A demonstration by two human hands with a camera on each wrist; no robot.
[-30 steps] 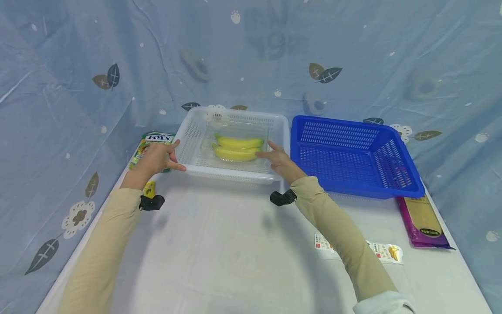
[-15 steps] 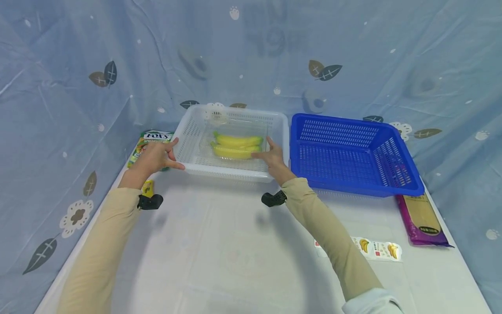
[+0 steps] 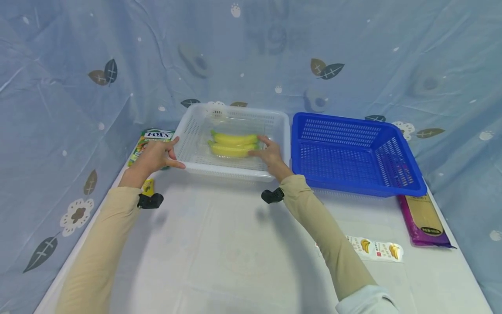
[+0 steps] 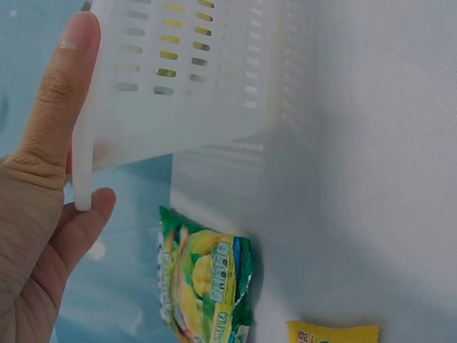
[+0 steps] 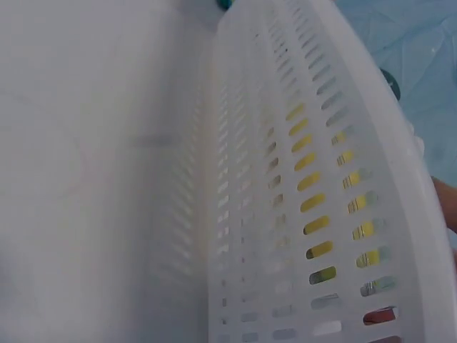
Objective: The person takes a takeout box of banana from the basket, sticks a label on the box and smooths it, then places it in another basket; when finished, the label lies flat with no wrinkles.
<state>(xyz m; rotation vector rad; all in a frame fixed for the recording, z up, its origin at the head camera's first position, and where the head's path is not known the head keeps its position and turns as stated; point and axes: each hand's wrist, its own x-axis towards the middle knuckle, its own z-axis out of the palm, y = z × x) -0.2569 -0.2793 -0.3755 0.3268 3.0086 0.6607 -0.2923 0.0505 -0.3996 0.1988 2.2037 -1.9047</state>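
Observation:
In the head view, my left hand point(image 3: 154, 156) grips the near left corner of the white basket point(image 3: 231, 170). The left wrist view shows the thumb point(image 4: 64, 78) along one side of its rim and a finger beneath. Two yellow bananas point(image 3: 231, 150) lie side by side inside, in a clear plastic container point(image 3: 251, 126). My right hand point(image 3: 272, 158) reaches over the basket's near right rim. Its thumb and index finger span the right ends of the bananas. Through the slots in the right wrist view the bananas point(image 5: 314, 202) show yellow; most of that hand is hidden there.
A blue basket point(image 3: 357, 189) stands close against the white one's right side. The purple-edged pack point(image 3: 427, 222) lies at the table's right edge. A banana-printed label strip point(image 3: 376, 249) is partly under the right sleeve. A green FOX'S bag point(image 3: 157, 134) and a small yellow packet point(image 3: 148, 187) lie left.
My right hand has moved a little left, its index finger now on the far banana's end. The bananas and clear container have shifted slightly left. The left hand keeps its hold on the rim.

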